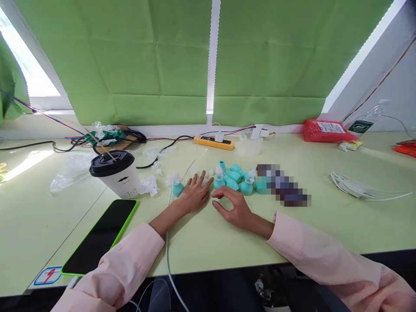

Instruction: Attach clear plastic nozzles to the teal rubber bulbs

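Pale green surface (208, 242): nearest, the right hand (235, 210) rests curled and empty, the left hand (194, 193) flat and spread. Teal bottles (234, 177) crowd at their twelve o'clock; a careless sweep could topple them.

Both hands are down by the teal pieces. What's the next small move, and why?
Probably close the right hand on the nearest teal piece: its fingers are curled and open just short of the pile, holding nothing. The left hand lies flat beside another teal piece.
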`<state>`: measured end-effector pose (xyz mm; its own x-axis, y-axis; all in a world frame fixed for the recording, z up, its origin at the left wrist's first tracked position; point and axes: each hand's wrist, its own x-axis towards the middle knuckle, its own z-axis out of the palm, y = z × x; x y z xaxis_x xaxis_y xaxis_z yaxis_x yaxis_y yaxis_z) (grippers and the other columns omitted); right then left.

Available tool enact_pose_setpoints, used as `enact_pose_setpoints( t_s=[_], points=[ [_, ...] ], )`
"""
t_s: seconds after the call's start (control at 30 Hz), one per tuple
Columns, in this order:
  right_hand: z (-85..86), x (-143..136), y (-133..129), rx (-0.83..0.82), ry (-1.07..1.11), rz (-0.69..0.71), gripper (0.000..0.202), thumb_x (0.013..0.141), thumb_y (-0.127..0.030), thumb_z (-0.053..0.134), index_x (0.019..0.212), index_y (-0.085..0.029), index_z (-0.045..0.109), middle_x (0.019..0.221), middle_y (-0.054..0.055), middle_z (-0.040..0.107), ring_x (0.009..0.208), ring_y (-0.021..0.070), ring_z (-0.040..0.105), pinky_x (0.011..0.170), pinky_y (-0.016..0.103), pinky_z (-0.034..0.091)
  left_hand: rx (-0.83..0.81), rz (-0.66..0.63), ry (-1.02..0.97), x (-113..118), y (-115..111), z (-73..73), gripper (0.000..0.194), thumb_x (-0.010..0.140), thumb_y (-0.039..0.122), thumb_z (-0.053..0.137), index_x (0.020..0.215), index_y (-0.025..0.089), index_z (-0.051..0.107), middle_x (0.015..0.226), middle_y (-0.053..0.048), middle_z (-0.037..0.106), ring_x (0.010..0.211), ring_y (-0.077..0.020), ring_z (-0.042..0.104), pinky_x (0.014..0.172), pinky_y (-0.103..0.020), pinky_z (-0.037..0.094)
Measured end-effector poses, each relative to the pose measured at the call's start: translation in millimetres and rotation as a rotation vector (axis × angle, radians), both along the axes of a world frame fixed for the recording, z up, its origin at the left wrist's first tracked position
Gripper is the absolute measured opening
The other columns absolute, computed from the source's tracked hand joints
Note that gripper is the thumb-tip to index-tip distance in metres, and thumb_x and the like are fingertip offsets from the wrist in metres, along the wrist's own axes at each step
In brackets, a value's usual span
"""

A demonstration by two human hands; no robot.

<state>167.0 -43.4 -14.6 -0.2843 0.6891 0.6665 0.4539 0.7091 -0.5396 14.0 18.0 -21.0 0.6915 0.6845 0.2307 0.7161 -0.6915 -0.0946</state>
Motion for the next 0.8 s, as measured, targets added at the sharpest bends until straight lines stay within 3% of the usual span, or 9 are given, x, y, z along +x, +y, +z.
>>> enact_pose_setpoints(
  t_s=[0.2,0.33,0.53,0.8],
  points=[
    [-1.5,1,1,0.006,-0.013,0.001,0.01,0.072,-0.014,0.048,0.081,-0.019,0.051,0.073,0.002,0.055,0.069,0.0128,0.05,0.063,0.027,0.045,0.039,0.021,0.073,1,-3,12.5,0.025,0.078,0.013,0.035,0.094,0.016,0.053,0.119,-0.012,0.041,0.09,-0.0217,0.053,0.078,-0.035,0.038],
    [-1.5,2,2,0.009,-0.025,-0.002,0.008,0.072,-0.014,0.047,0.077,-0.018,0.051,0.07,0.002,0.055,0.067,0.0124,0.05,0.062,0.026,0.044,-0.103,0.044,0.053,-5,-3,22.4,0.025,0.073,0.007,0.035,0.078,0.015,0.058,0.097,-0.009,0.055,0.08,-0.0189,0.056,0.066,-0.028,0.042],
    [-1.8,3,3,-0.012,-0.051,-0.013,0.007,0.073,-0.014,0.045,0.073,-0.018,0.051,0.066,0.002,0.055,0.063,0.0118,0.051,0.059,0.025,0.044,-0.203,0.071,-0.035,-16,0,33.8,0.023,0.07,0.01,0.041,0.083,0.016,0.059,0.083,-0.005,0.059,0.075,-0.0161,0.057,0.063,-0.025,0.043],
    [-7.3,4,6,-0.096,-0.131,-0.047,0.007,0.07,-0.014,0.047,0.074,-0.017,0.052,0.06,0.0,0.054,0.052,0.0103,0.048,0.05,0.024,0.042,-0.234,-0.041,-0.259,-14,-7,35.2,0.028,0.066,0.012,0.045,0.091,0.016,0.058,0.076,-0.004,0.06,0.068,-0.0145,0.055,0.063,-0.025,0.043]
  ],
)
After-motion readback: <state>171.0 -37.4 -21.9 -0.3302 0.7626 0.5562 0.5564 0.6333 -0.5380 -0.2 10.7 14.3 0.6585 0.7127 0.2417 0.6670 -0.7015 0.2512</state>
